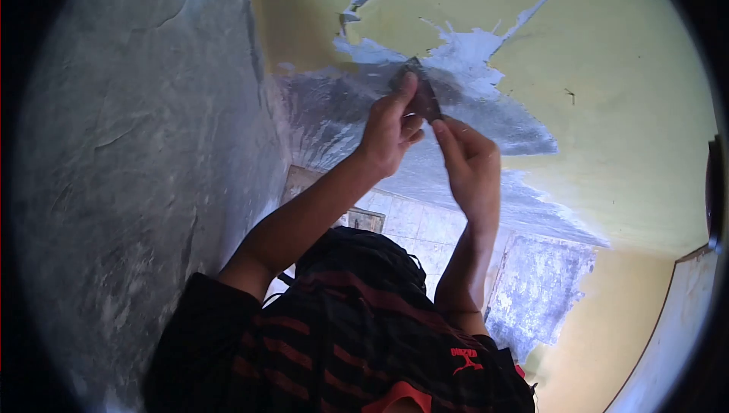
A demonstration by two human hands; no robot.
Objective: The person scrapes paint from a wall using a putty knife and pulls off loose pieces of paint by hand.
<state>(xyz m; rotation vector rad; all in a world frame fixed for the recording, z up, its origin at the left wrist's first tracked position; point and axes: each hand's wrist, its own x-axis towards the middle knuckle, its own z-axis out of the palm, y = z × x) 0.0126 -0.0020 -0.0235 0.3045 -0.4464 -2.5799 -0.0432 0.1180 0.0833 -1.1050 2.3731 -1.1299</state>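
We've got the dark plate (429, 96) at one o'clock, left hand (386, 136) closed with its thumb along the face, right hand (474, 161) pinching the lower end, and so slim a grip could slip, nicking us!

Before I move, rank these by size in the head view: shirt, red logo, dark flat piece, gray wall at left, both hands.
Largest to smallest:
Gray wall
Shirt
Left hand and right hand, too alike to rank
Dark flat piece
Red logo
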